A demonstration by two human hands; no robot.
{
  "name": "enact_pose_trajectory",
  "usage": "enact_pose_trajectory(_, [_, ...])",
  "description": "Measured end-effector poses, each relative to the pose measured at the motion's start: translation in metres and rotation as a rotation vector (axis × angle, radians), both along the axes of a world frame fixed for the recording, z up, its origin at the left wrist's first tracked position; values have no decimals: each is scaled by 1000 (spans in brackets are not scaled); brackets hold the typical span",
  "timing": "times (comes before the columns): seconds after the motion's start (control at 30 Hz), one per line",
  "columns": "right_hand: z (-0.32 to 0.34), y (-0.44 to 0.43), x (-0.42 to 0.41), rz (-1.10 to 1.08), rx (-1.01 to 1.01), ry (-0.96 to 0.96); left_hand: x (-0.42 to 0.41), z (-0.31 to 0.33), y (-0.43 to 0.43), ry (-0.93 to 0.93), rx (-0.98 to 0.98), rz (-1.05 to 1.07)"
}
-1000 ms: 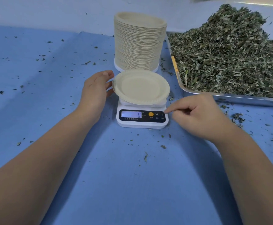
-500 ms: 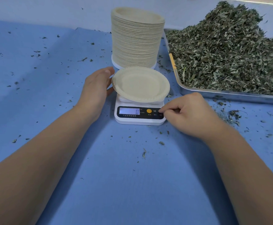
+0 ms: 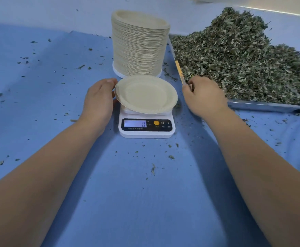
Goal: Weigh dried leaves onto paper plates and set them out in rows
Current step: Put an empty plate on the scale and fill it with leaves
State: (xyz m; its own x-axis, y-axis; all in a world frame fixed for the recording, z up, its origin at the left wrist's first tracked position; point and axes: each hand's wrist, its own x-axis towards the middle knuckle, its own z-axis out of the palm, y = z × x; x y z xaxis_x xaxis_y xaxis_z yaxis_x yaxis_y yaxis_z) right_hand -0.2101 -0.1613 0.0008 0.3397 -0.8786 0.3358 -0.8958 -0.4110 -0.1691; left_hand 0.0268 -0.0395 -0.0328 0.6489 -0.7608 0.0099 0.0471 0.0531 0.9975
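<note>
My left hand [image 3: 99, 98] is curled on the left rim of the pale round paper plate [image 3: 145, 94], holding it steady on the white digital kitchen scale [image 3: 146, 133]. My right hand [image 3: 205, 98] has its fingers curled into the near corner of the heap of dried green leaves [image 3: 234, 59] in the shallow steel tray [image 3: 263, 106]. It's blurred, so I can't tell if it has a pinch yet.

Risks now: my left hand loading the plate would falsify the reading. The plate overhangs the platform, so a heavy drop could tip it. Leaves may scatter on the blue cloth [image 3: 145, 193], and the tall stack of paper plates [image 3: 139, 45] stands just behind, easy to knock.

Writing: the display reads 0, and there's an orange button, then M and T. The small print is unreadable and I see no brand.
</note>
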Motion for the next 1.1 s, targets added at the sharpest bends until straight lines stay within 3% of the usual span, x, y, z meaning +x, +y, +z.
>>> enact_pose_trajectory(0.2, [5, -24, 15, -53, 272, 241, -2, 1, 1, 44, -34, 16])
enact_pose_trajectory(0.43, [15, -37, 3, -78, 66, 172, 1, 2, 1, 46, -29, 10])
enact_pose_trajectory(0.6, [10, -38, 3, -72, 394, 250, -2, 4, 3, 5, -23, 2])
enact_pose_trajectory(0.73, [3, -41, 2, -6, 301, 230, -4, 5, 4, -38, -3, 3])
enact_pose_trajectory(0.9, [6, -36, 3, -27, -19, 145, -4, 5, 5, -23, -15, 22])
enact_pose_trajectory(1.0, [9, -34, 3, -173, 140, 271, -4, 5, 5, -16, -15, 25])
enact_pose_trajectory(1.1, [0, -31, 3, -146, 262, 242, -5, 5, 5, -24, 1, 36])
